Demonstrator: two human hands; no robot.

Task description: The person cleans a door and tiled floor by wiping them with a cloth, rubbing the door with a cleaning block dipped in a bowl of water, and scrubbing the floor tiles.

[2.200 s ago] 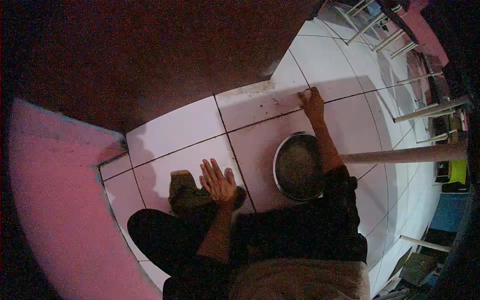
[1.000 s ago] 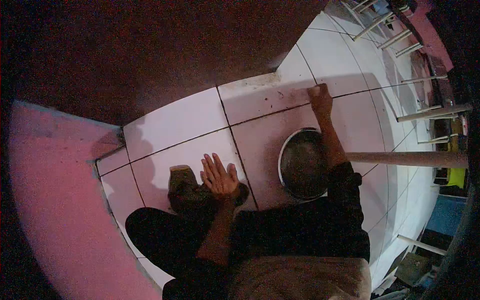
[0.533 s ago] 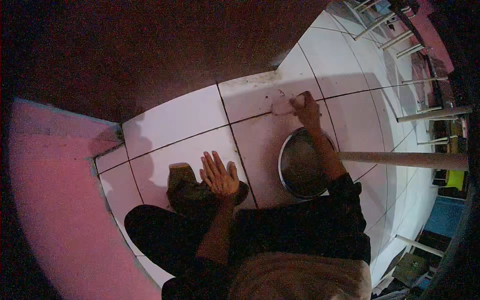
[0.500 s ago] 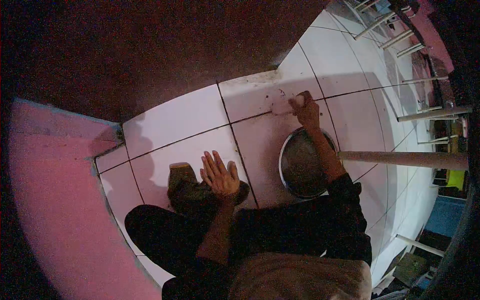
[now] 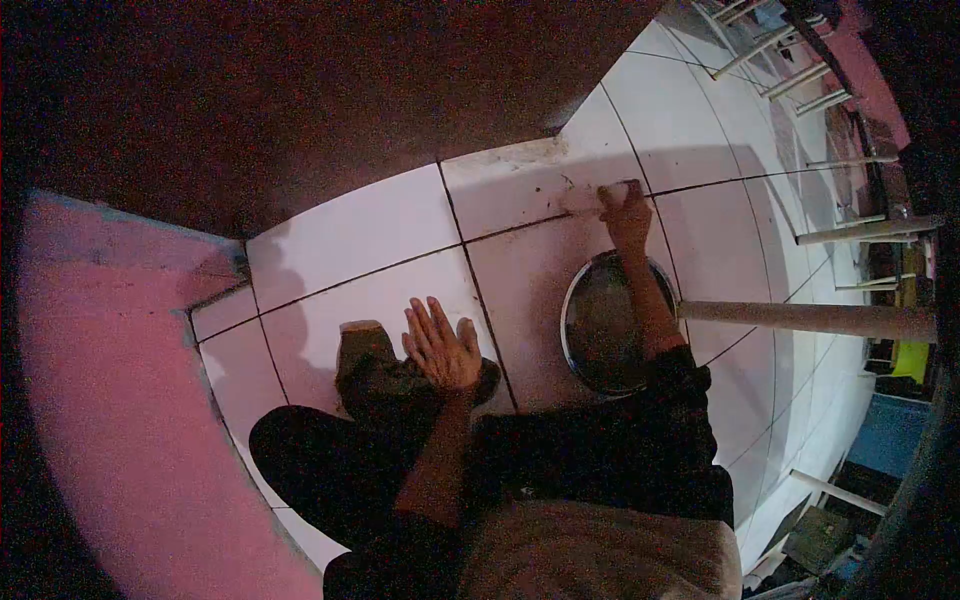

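Observation:
My right hand (image 5: 627,218) is closed low over the white floor tiles, with its fingers bent around something pale and small that I cannot make out. Dark specks and smudges (image 5: 540,190) mark the tile beside it. Under my right forearm is a round, dark container with a shiny rim (image 5: 564,330). My left hand (image 5: 442,350) holds nothing; its fingers are stretched out and spread. It hovers or rests above a dark shoe (image 5: 365,355), and I cannot tell whether they touch.
A dark brown panel (image 5: 330,110) rises ahead, with grime along its foot. A pink wall (image 5: 110,370) stands at the left. A thick pale pole (image 5: 800,316) reaches in from the right, near the container. More pale legs (image 5: 860,232) stand at the far right.
My right hand has slid a little to the right across the tile, still closed. My left hand stays spread in nearly the same place.

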